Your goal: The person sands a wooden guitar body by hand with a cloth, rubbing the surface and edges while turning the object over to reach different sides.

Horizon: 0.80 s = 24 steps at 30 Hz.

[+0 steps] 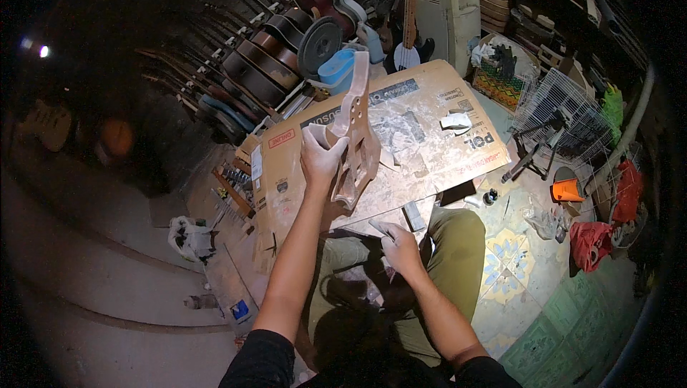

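Observation:
My left hand [320, 157], dusted white, is wrapped round a pale unfinished wooden guitar body [368, 153] with cut-out openings. The piece is tilted up over a cardboard sheet [440, 94], its stubby neck end with several small holes pointing away from me. Low over my lap, my right hand [402, 250] is closed, fingers curled; what lies in them, if anything, I cannot make out. Just beyond that hand, a small grey block [413, 216] lies at the cardboard's near edge. A crumpled white piece [456, 122] rests on the dusty cardboard at the right.
Several guitars [250, 66] stand in a row at the far left, beside a blue tub [336, 67]. To the right are a black tripod [533, 146], a wire cage [562, 105], an orange container [567, 190] and a red bag [591, 245]. Hand tools [235, 191] lie left of the cardboard.

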Available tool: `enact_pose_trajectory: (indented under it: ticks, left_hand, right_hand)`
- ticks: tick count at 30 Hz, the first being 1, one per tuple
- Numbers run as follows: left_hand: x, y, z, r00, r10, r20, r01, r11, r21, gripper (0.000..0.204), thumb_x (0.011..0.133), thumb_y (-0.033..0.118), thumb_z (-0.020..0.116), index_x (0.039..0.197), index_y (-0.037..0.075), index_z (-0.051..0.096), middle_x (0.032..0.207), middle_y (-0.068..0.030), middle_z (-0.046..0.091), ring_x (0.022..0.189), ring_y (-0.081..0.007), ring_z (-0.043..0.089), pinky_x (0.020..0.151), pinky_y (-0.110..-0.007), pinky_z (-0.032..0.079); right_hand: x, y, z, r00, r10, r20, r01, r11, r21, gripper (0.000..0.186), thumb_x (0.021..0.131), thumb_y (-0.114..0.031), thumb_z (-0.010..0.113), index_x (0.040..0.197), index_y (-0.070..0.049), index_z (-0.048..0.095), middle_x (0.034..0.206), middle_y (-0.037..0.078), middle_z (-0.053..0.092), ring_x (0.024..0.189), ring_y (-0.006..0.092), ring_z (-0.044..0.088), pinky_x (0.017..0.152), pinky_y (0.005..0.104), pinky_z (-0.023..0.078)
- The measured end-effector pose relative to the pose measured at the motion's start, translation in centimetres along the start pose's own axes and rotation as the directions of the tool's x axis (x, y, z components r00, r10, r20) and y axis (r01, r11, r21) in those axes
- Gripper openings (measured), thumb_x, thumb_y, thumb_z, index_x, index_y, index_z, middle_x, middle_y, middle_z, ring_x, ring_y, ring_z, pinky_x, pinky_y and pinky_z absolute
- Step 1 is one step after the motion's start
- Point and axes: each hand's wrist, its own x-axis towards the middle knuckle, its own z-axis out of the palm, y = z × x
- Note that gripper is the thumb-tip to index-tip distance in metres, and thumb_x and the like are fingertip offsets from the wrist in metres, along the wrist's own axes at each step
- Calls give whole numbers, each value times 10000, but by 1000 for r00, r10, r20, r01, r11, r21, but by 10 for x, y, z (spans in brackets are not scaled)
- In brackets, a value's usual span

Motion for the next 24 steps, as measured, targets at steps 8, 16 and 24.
enact_pose_trajectory:
  ticks: [8,16,24]
  left_hand:
    - [4,-23,37,993,-88,82,87,996,13,925,677,340,821,1397,-33,374,1231,-297,606,1138,-430,606,996,-462,471]
    - [18,0,50,907,-266,325,206,956,207,1072,708,423,749,1500,-66,216,1209,-324,624,1103,-444,631,968,-476,493]
    - [23,6,50,917,-262,300,191,951,245,946,770,404,706,1443,-95,267,1104,-333,656,1070,-469,634,966,-503,479]
  right_hand:
    - [-1,-5,0,1000,8,-7,-8,1000,16,387,823,18,525,1183,4,665,1145,224,683,1087,325,667,967,359,502]
    - [0,0,0,999,32,13,-31,997,-65,384,835,7,513,1184,-6,671,1146,212,690,1084,306,667,968,349,494]
    - [-10,14,6,850,306,428,-15,827,-562,245,835,-127,553,1006,-60,714,1011,231,698,959,415,660,868,488,523]
